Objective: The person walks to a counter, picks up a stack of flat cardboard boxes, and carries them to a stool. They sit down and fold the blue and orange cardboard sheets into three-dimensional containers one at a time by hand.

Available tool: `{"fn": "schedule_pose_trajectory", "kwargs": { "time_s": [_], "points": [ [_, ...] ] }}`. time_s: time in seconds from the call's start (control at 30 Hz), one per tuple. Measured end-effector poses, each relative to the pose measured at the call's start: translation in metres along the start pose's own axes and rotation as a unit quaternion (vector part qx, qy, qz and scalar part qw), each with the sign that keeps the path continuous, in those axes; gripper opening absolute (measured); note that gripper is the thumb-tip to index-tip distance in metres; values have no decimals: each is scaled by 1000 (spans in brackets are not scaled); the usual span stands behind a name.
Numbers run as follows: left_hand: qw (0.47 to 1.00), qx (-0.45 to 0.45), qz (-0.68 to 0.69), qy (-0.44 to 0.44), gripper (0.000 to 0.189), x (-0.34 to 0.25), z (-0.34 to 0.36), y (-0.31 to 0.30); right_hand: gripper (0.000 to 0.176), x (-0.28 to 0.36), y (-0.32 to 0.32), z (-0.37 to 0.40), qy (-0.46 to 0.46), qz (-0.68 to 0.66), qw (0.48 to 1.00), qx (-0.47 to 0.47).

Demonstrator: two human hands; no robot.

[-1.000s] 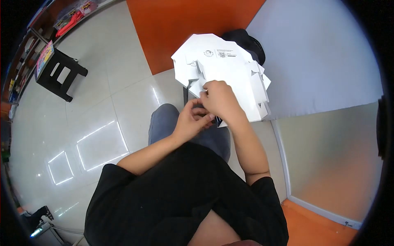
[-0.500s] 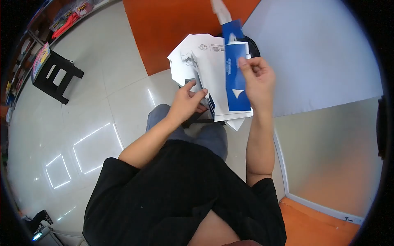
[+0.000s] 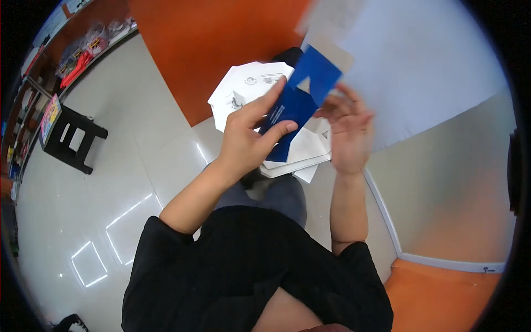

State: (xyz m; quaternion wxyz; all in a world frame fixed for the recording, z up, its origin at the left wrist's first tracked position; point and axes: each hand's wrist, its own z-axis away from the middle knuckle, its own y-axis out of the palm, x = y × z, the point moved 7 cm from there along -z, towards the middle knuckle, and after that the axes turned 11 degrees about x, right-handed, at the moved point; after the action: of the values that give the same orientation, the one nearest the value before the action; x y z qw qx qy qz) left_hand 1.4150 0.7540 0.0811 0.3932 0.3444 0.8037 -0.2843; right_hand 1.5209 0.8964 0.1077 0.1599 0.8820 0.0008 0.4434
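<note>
A blue paperboard carton piece, flat with a triangular cut-out and small white print, slants across the middle of the view. My left hand is closed on its lower part, thumb on top and fingers along the left edge. At the carton's right edge, my right hand is open, palm up with its fingers apart and slightly blurred. A greyish flap at the carton's top end is smeared by motion. Beneath lies a stack of white flat cardboard pieces, partly hidden by my left hand and the blue carton.
An orange panel stands ahead, beside a pale sheet-like surface on the right. On the tiled floor at left is a black stool with something colourful on top. Shelves with packaged goods line the far left.
The blue carton has passed from my right hand into my left and now tilts to the right. My right hand has opened. The view has shifted slightly.
</note>
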Motion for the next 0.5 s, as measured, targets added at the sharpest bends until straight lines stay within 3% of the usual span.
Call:
{"fn": "schedule_pose_trajectory", "kwargs": {
  "time_s": [0.1,0.2,0.3,0.4,0.5],
  "points": [
    [980,46,-162,107,65,-20,-5,14,48,52,5,-7,-103,193,976,-5],
    [987,18,-133,93,60,-23,-6,20,37,71,9,-8,-58,395,915,-58],
    [989,-21,-110,94,57,-23,-9,19,22,65,10,3,-96,391,907,-126],
    [983,-55,-125,124,55,-26,-11,22,21,44,7,18,-39,503,849,-156],
    [976,-59,-154,139,55,-30,-15,26,24,24,2,20,-75,252,952,-158]
  ]
}}
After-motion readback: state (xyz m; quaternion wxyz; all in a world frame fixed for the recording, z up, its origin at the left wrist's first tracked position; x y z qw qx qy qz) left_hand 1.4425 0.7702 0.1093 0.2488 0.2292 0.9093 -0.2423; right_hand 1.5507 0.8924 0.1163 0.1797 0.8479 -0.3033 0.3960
